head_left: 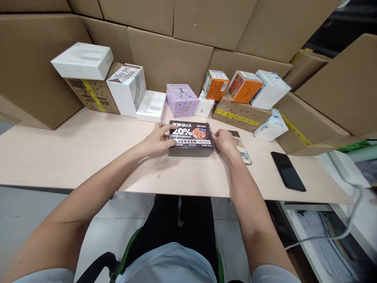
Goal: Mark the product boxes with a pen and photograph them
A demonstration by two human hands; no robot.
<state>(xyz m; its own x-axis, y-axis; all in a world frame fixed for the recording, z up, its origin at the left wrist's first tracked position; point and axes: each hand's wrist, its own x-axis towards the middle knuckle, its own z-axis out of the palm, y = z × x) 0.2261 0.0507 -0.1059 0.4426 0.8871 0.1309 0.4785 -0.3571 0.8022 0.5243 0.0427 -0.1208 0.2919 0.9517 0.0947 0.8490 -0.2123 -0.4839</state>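
Hands — left hand (161,138) and right hand (223,140) — clamp the short ends of the black snack box (191,138) near the worktop's (73,153) front edge; likely light, stiff card — best gripped at the ends.

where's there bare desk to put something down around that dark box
The widest bare stretch of the desk lies left of the left hand, in front of the white boxes. A narrower strip runs between the dark box and the near edge. Right of the right hand is tighter: flat packet, then black phone. The back row is crowded.
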